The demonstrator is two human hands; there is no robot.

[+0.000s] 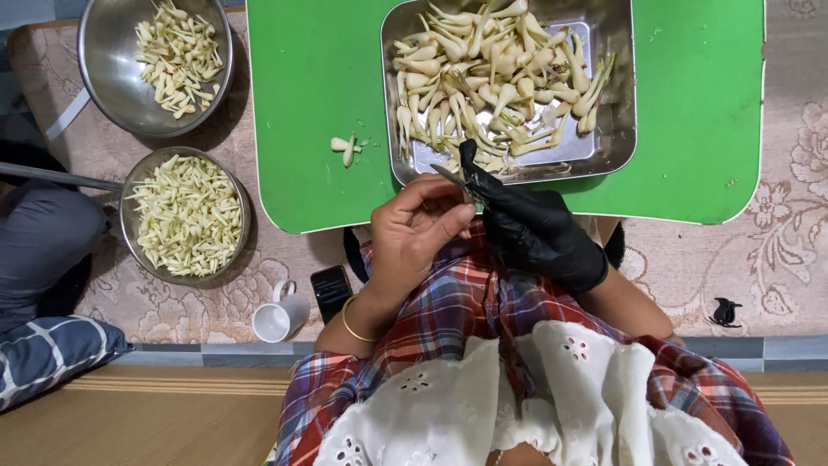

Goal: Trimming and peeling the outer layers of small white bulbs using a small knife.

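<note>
Two hands at work | left hand bare, pinching small light bulb | right hand gloved, gripping knife | bulb slippery; hold at stalk

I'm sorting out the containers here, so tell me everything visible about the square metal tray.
The square metal tray is shiny steel with rounded corners and a raised rim, lying flat on the green board. It holds a heap of pale bulbs with thin stalks, leaving bare metal along its right side. The black-gloved right hand reaches over its near edge.

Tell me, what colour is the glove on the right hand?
Black: the glove covers the whole right hand, seen best in the head view.
</note>
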